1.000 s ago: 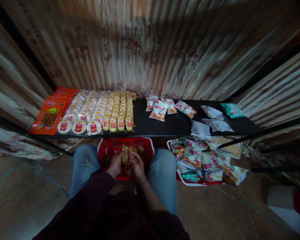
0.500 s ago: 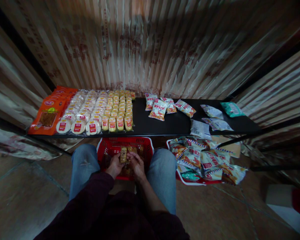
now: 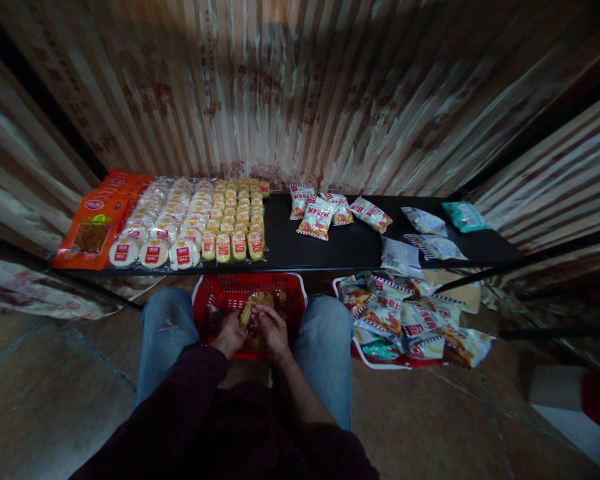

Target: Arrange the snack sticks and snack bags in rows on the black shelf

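Ahead, the black shelf [image 3: 330, 255] overhangs the red basket [image 3: 219, 291] — yellow packets [image 3: 247, 311] inside.

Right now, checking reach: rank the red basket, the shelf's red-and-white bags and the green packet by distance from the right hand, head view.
1. Red basket, just beneath the right hand.
2. Red-and-white bags, middle of the shelf.
3. Green packet, shelf's far right end.
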A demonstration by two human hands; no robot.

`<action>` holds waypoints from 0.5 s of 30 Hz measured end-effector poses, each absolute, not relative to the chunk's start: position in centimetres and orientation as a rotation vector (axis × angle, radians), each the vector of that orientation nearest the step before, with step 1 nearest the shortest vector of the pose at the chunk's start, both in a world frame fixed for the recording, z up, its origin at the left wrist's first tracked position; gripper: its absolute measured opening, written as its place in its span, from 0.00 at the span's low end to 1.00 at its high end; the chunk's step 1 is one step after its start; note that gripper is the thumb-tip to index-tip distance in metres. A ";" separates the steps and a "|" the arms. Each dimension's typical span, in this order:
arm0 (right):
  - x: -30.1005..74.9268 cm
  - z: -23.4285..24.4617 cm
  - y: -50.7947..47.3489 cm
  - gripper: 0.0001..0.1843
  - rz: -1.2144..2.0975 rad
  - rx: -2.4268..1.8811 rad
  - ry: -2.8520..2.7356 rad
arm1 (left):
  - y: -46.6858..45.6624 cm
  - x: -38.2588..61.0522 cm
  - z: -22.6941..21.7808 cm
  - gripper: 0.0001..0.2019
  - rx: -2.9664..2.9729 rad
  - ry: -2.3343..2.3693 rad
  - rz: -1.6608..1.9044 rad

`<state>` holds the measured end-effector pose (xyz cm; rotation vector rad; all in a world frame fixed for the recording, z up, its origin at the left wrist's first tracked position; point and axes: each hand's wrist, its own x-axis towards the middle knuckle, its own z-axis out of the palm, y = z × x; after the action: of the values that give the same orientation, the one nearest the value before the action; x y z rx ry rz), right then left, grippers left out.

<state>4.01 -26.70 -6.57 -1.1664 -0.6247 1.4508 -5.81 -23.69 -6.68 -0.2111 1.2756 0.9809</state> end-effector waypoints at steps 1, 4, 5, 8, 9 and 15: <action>4.0 -6.6 -26.7 0.18 1.432 -1.184 -0.645 | -23.7 -5.8 -6.7 0.09 -0.215 1.283 0.984; 4.0 -6.8 -26.7 0.19 1.358 -1.283 -0.749 | -23.8 -5.7 -6.9 0.08 -0.222 1.317 1.001; 4.1 -6.8 -26.7 0.19 1.333 -1.323 -0.795 | -23.9 -5.7 -7.0 0.08 -0.222 1.329 1.010; 4.2 -7.2 -26.8 0.18 1.277 -1.420 -0.943 | -24.0 -5.7 -7.2 0.08 -0.202 1.344 1.038; 4.3 -7.4 -26.9 0.18 1.260 -1.446 -0.995 | -24.0 -5.7 -7.3 0.08 -0.188 1.341 1.046; 4.5 -8.2 -27.1 0.20 1.123 -1.613 -1.293 | -24.4 -5.8 -7.5 0.01 -0.059 1.313 1.114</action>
<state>4.52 -27.06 -8.16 -1.6131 -1.2925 1.1232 -5.80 -24.42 -7.48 -0.0589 1.3132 1.1138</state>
